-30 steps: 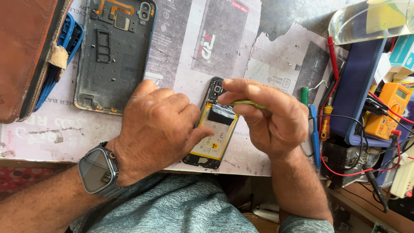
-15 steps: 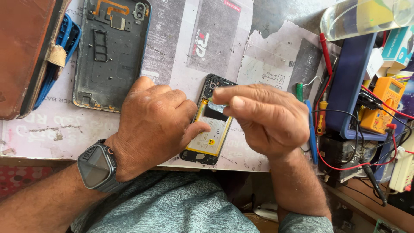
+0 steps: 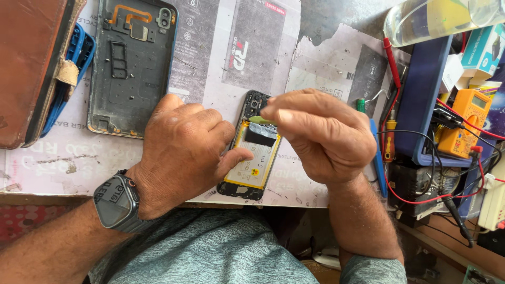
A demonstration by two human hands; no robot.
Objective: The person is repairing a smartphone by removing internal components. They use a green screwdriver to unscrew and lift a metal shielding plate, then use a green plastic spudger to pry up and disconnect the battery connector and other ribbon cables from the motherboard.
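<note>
An opened phone [image 3: 251, 168] lies back-side up near the bench's front edge, its yellowish battery and black tape exposed. My left hand [image 3: 184, 147], with a dark smartwatch on the wrist, presses down on the phone's left side, thumb on the battery. My right hand [image 3: 321, 134] hovers over the phone's upper part, fingertips pinched on a small greenish tool or strip [image 3: 261, 120] near the camera end. What exactly the fingers pinch is partly hidden.
The phone's removed back cover [image 3: 131, 63] lies at upper left beside a brown wallet case [image 3: 29, 68]. Printed paper sheets [image 3: 236, 47] cover the bench. At right sit a blue box [image 3: 421, 105], an orange multimeter [image 3: 465, 123], screwdrivers [image 3: 389, 131], red and black wires, and a clear container [image 3: 436, 21].
My right hand shifted slightly over the phone's top and its fingers closed into a pinch there. My left hand stayed pressed on the phone.
</note>
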